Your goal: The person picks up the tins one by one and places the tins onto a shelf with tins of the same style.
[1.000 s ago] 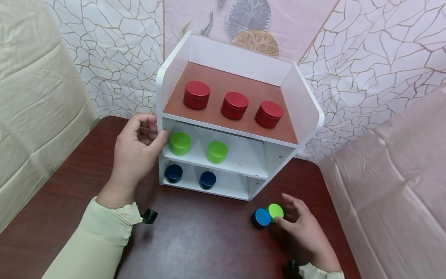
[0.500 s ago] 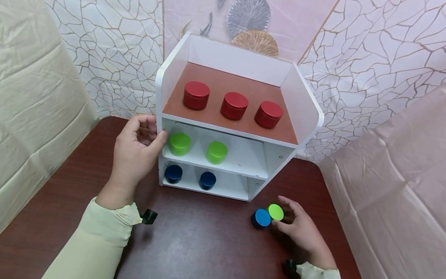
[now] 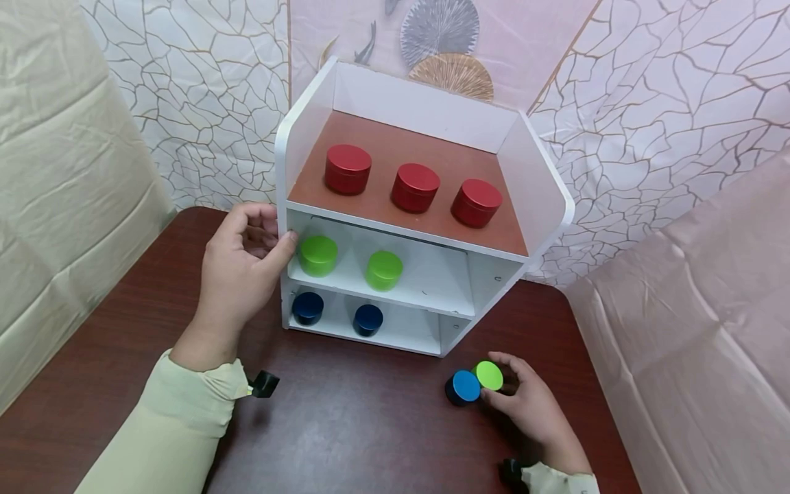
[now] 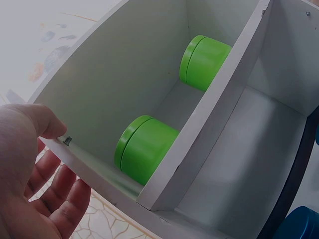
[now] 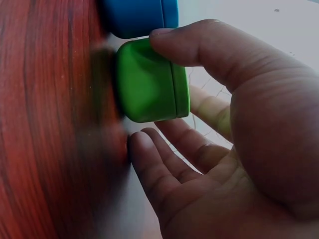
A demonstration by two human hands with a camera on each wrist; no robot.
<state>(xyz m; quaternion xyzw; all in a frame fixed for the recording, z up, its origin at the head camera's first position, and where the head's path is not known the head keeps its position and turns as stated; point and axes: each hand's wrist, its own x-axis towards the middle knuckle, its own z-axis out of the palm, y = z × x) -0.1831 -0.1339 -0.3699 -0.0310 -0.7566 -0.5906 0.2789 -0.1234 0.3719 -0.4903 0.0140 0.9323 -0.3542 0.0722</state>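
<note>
My left hand (image 3: 241, 264) grips the left side panel of a white shelf unit (image 3: 382, 230), thumb on the front edge and fingers outside. On the table, my right hand (image 3: 533, 405) pinches a light green round tin (image 3: 488, 376), its thumb on the near side and a finger behind. Against that tin stands a blue round tin (image 3: 463, 387). Two more green tins, a left one (image 3: 318, 255) and another (image 3: 384, 269), sit on the middle shelf. Below them are two dark blue tins, one at left (image 3: 307, 307) and one further right (image 3: 367, 320).
Three red tins stand on the brown top board (image 3: 395, 134), the middle one (image 3: 416, 187) between the others. The shelf unit stands at the back of a dark wooden table (image 3: 345, 412). Patterned cloth (image 3: 666, 103) hangs behind, and plain cloths hang at both sides.
My right hand has shifted slightly left and its fingers have closed in round the green tin. The left hand and the shelf unit have stayed almost still.
</note>
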